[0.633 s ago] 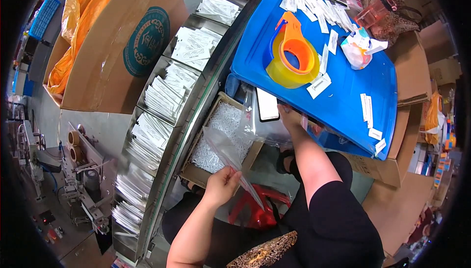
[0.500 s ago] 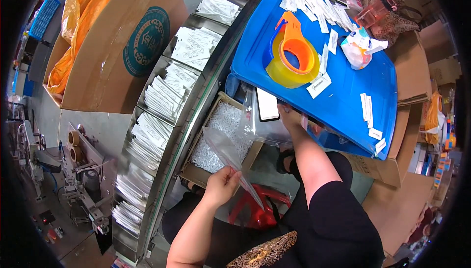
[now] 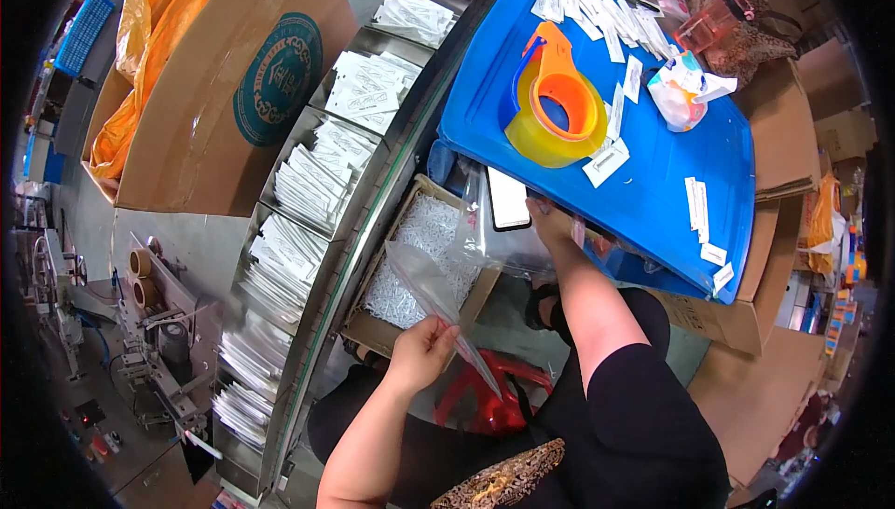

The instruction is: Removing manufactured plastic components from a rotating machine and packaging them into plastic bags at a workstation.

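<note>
My left hand [image 3: 424,352] is closed, pinching a clear plastic bag [image 3: 431,287] that slants above a cardboard box [image 3: 480,296] full of small white pieces [image 3: 406,267]. My right hand [image 3: 552,222] reaches beneath the near edge of a blue plastic lid [image 3: 597,192], beside a phone [image 3: 508,199] with a bright white screen. Under the phone and next to that hand lies clear plastic film [image 3: 477,229]. The fingers of the right hand are mostly hidden, and what they hold cannot be made out.
On the lid sit a yellow and orange tape dispenser [image 3: 559,108], a tissue pack [image 3: 678,94] and white packets [image 3: 611,20]. Left of me runs a metal conveyor [image 3: 373,197] with compartments of white packets [image 3: 312,187]. A large carton [image 3: 214,89], a red stool [image 3: 480,392] and machinery [image 3: 158,323] stand around.
Both hands hold the same position. At the lower left, by the machinery, a slim white object now shows where none was visible before.
</note>
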